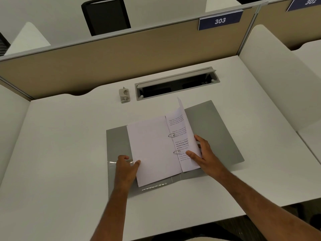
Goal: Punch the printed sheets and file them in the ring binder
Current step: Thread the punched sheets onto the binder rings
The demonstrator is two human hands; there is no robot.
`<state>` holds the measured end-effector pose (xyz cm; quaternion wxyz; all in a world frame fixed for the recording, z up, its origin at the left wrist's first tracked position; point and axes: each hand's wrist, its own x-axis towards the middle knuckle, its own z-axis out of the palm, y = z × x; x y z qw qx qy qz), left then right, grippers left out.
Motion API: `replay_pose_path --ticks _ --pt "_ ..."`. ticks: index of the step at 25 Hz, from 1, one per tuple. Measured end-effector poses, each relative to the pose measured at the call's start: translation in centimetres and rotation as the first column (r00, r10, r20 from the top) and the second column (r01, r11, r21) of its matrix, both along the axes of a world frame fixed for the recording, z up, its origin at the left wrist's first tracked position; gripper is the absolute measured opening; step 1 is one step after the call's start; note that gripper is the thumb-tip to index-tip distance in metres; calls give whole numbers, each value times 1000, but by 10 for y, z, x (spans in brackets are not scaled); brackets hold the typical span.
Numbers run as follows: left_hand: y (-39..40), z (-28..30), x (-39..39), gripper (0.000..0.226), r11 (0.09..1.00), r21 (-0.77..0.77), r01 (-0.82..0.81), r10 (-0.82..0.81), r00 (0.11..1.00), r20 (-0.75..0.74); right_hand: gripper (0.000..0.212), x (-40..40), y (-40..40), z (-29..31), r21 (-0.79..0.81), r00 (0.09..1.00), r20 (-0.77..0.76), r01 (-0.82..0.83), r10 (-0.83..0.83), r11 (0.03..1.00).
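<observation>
A grey ring binder lies open on the white desk. White sheets sit on its two metal rings, blank side up on the left. One printed sheet stands half turned, its printed side facing left. My right hand holds this raised sheet at its lower edge, thumb in front and fingers behind. My left hand rests on the binder's left cover, its thumb touching the left edge of the flat sheets. A small grey hole punch stands behind the binder.
A cable tray with its lid up is set into the desk behind the binder. Beige partitions with a "303" label fence the back, and white dividers flank both sides. A black chair stands beyond.
</observation>
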<state>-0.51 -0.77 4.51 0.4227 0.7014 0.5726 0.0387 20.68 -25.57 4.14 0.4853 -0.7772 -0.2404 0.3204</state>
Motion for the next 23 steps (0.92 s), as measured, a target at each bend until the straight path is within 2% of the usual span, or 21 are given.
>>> replay_pose_path --ticks 1,3,6,8,12,15,23 --pt "-2 2 2 46 998 58 22 -21 1000 -9 96 0 0 0 4 1000 -4 -1 1 1000" --pt "-10 6 11 35 993 98 72 -77 996 47 90 -1 0 1 5 1000 2 -5 5 1000" --pt "-25 16 37 14 991 -5 135 -131 972 197 86 -2 0 2 -4 1000 7 -12 12 1000" --pt "-37 23 57 9 978 -89 187 -159 953 259 86 -3 0 2 -12 1000 21 -14 15 1000" --pt "-68 46 94 17 929 -232 287 -196 917 348 88 -5 0 -3 -43 997 68 -33 36 999" --pt "-85 54 115 27 897 -323 302 -175 913 368 90 -6 3 -4 -65 992 120 -37 45 997" --pt "-94 53 130 22 889 -391 240 -95 930 356 92 -7 2 -7 -89 986 158 -43 56 995"
